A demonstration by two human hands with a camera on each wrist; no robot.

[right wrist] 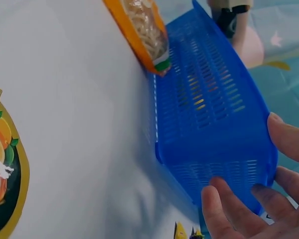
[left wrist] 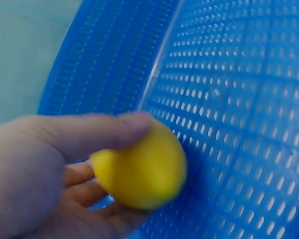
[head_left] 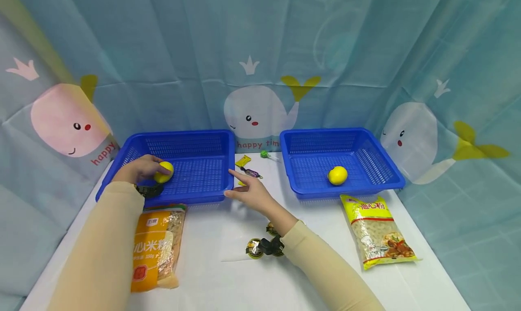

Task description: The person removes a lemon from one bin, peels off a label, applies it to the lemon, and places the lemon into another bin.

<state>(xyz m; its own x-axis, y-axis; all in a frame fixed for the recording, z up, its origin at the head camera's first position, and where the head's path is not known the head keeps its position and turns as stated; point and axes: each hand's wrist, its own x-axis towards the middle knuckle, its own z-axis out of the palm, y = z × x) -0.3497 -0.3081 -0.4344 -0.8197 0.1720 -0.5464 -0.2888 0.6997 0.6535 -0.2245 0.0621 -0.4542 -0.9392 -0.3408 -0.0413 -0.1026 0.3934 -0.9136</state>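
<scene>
In the left blue basket [head_left: 206, 197], my left hand [head_left: 143, 168] holds a yellow lemon [head_left: 163, 172] between thumb and fingers. The left wrist view shows the lemon [left wrist: 144, 167] close over the slotted basket floor [left wrist: 229, 114]. My right hand [head_left: 253, 194] is at the same basket's right end, its index finger and thumb extended along the rim. In the right wrist view the thumb of that hand [right wrist: 254, 209] meets the basket's rim, while the other fingers spread loosely by the end wall.
A second blue basket [head_left: 390, 184] holds another lemon [head_left: 338, 175]. Between the baskets lie a yellow-wrapped candy [head_left: 243, 161], a purple-wrapped candy [head_left: 252, 172] and a green lollipop [head_left: 264, 154]. An orange noodle bag [head_left: 156, 252] and a yellow noodle bag [head_left: 378, 232] lie in front.
</scene>
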